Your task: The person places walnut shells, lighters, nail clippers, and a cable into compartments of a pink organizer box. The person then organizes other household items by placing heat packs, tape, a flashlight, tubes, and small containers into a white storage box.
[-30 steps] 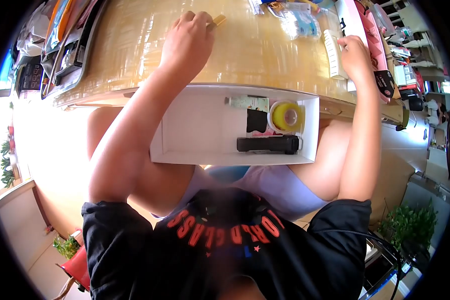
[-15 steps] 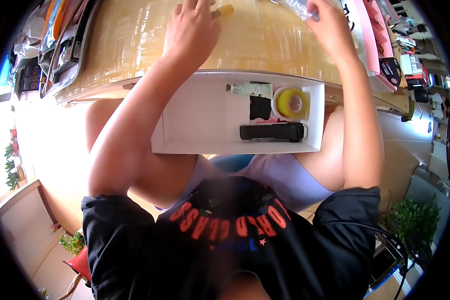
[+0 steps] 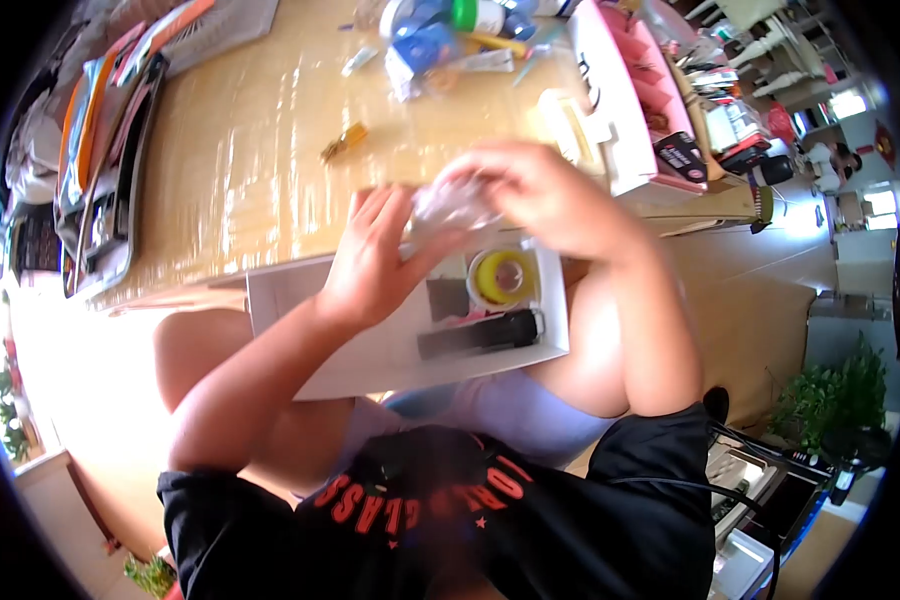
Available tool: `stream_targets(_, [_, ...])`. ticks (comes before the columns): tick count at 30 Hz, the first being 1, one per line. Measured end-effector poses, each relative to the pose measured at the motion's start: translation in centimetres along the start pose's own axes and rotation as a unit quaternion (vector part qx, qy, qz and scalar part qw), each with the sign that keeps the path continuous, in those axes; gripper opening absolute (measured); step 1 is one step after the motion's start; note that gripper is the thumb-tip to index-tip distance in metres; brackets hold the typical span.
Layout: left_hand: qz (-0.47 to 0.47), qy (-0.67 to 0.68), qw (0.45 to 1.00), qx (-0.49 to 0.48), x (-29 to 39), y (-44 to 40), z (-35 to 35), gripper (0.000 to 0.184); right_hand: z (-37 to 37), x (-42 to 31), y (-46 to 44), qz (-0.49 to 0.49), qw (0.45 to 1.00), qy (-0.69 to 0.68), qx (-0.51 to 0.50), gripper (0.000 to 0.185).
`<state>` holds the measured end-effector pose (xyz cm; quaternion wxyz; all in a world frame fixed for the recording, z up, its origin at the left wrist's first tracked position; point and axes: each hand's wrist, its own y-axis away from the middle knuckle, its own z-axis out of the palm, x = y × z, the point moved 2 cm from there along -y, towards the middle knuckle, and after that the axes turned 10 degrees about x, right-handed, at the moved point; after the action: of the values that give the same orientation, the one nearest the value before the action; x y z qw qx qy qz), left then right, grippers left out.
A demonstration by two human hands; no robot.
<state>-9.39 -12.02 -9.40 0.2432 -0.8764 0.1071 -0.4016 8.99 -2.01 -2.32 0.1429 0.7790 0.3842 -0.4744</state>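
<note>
A crumpled piece of clear plastic (image 3: 457, 203) is between my two hands, above the table's near edge. My left hand (image 3: 378, 250) grips its left side, fingers curled. My right hand (image 3: 535, 195) holds it from the right with bent fingers; the motion blurs it a little. Just below is an open white box (image 3: 360, 365) on my lap. In it lie a roll of yellow tape (image 3: 502, 277), a black long object (image 3: 480, 335) and a dark flat piece (image 3: 448, 298). My left hand and forearm cover part of the box.
A small yellow-brown item (image 3: 345, 142) lies on the table (image 3: 240, 150). Blue and clear bottles (image 3: 425, 45), one green-banded, cluster at the back. A pink divided box (image 3: 635, 90) stands at the right. At the left is a tray of folders and papers (image 3: 110, 190).
Both hands have come back towards me and together over the box, the clear plastic now between them. The view has shifted, showing more of the table's far side.
</note>
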Motion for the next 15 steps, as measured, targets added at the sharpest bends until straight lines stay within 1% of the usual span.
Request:
stream_targets(1, [-0.010, 0.023, 0.999, 0.028, -0.1, 0.2, 0.1, 0.035, 0.5, -0.8, -0.1, -0.007, 0.999, 0.033, -0.011, 0.030])
stream_targets(2, [-0.021, 0.045, 0.997, 0.056, -0.2, 0.2, 0.0, 0.031, 0.7, -1.4, -0.1, 0.008, 0.999, 0.041, -0.019, 0.025])
stream_targets(3, [-0.071, 0.076, 0.993, 0.054, -0.1, 0.1, -0.2, 0.030, 0.7, -2.0, 0.1, -0.039, 0.998, 0.049, -0.003, 0.025])
stream_targets(4, [-0.099, 0.101, 0.988, 0.062, -0.2, 0.2, -0.4, 0.031, 0.6, -2.4, 0.4, -0.086, 0.995, 0.055, 0.011, 0.026])
stream_targets(5, [-0.088, 0.085, 0.990, 0.065, -0.1, 0.1, -0.6, 0.032, 0.3, -2.6, 0.4, -0.088, 0.994, 0.060, -0.002, 0.029])
stream_targets(6, [-0.077, 0.070, 0.992, 0.068, 0.0, 0.0, -0.6, 0.034, 0.3, -2.6, 0.5, -0.072, 0.995, 0.066, 0.010, 0.027])
stream_targets(8, [-0.003, 0.056, 0.996, 0.076, 0.4, -0.5, -0.7, 0.036, 0.1, -2.8, 0.6, -0.058, 0.994, 0.091, 0.020, 0.021])
stream_targets(11, [-0.041, 0.111, 0.991, 0.060, 1.2, -1.7, -0.7, 0.037, -2.5, -3.5, 0.8, -0.125, 0.974, 0.167, 0.088, 0.032])
stream_targets(12, [-0.052, 0.133, 0.988, 0.056, 1.2, -2.0, -0.7, 0.038, -4.0, -3.7, 0.7, -0.078, 0.972, 0.168, 0.145, 0.039])
stream_targets(13, [-0.062, 0.138, 0.988, 0.034, 0.9, -2.1, -0.6, 0.034, -5.9, -4.3, 0.8, -0.039, 0.943, 0.233, 0.235, 0.042])
stream_targets(14, [-0.082, 0.142, 0.986, 0.012, 0.1, -1.7, -0.4, 0.032, -7.9, -4.3, 0.7, -0.054, 0.923, 0.188, 0.330, 0.035])
stream_targets(15, [-0.103, 0.145, 0.984, -0.011, -0.9, -0.9, 0.1, 0.030, -10.2, -3.8, 0.3, -0.041, 0.904, 0.112, 0.410, 0.029])
